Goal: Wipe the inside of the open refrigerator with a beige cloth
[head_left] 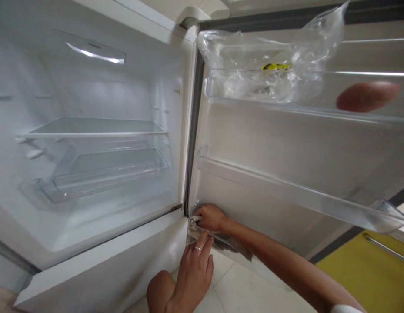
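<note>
An open white fridge shows its door (270,143) swung out to the right. My right hand (211,217) is closed on a small whitish cloth (194,221), pressed into the bottom inner corner of the door by the grey seal (192,130). My left hand (195,269), with a ring on one finger, lies just below it, fingers extended and touching the clear lowest door shelf (221,243). My knee (159,291) is under the left hand.
The top door shelf (319,108) holds a clear plastic bag (263,65) and a reddish-brown oval object (366,96). The middle door shelf (286,187) is bare. Inside the fridge are a glass shelf (94,127) and a clear drawer (100,174). A yellow surface (368,274) lies at right.
</note>
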Action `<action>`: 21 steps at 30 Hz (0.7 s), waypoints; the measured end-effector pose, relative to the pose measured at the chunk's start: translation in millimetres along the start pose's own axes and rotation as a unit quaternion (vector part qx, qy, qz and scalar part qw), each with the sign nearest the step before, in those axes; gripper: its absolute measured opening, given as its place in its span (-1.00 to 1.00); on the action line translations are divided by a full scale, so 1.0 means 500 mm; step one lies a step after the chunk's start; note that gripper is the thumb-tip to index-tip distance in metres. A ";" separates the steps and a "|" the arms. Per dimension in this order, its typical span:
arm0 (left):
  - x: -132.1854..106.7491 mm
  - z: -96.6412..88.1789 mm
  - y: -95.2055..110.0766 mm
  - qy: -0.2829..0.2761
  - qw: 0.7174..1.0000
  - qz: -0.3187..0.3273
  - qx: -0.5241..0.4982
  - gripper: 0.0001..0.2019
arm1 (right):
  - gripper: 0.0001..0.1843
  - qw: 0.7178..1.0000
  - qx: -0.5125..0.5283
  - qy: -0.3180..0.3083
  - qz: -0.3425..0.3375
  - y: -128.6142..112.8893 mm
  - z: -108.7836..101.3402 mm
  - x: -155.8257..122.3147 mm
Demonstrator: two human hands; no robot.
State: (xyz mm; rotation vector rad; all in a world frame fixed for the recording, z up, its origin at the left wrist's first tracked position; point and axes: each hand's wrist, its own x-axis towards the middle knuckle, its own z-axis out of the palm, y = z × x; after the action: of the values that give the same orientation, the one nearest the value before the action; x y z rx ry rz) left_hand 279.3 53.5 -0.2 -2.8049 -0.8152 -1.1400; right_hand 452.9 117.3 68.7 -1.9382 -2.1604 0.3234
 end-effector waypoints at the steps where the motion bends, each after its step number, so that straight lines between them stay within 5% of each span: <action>1: 0.003 -0.003 -0.002 -0.005 1.000 0.003 0.000 -0.56 | -0.83 1.000 0.007 0.007 0.003 0.003 -0.007 -0.007; 6: 0.011 -0.010 -0.011 -0.004 1.000 0.012 -0.008 -0.55 | -0.72 0.972 0.150 0.179 0.012 0.018 -0.063 -0.086; 12: 0.002 0.004 -0.009 -0.015 0.998 -0.009 -0.055 -0.49 | -0.75 0.855 0.210 0.469 0.062 0.033 -0.112 -0.288; 14: 0.000 0.015 -0.009 -0.016 0.998 -0.021 -0.056 -0.49 | -0.72 0.791 0.210 0.560 0.128 0.035 -0.116 -0.369; 17: 0.002 0.026 -0.008 -0.001 0.999 -0.017 -0.042 -0.50 | -0.62 0.633 0.193 0.718 0.217 0.026 -0.123 -0.477; 19: 0.010 0.025 -0.005 0.011 1.000 -0.010 -0.025 -0.52 | -0.66 0.541 0.187 0.792 0.210 0.017 -0.133 -0.533; 21: 0.022 0.020 0.002 0.029 0.999 -0.020 -0.006 -0.58 | -0.73 0.497 0.199 0.827 0.173 0.014 -0.140 -0.580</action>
State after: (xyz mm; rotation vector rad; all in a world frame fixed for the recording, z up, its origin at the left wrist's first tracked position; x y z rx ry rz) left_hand 292.8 59.7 0.0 -2.7622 -0.8674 -1.2301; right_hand 511.7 -169.3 128.1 -1.1346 -0.2979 -0.7049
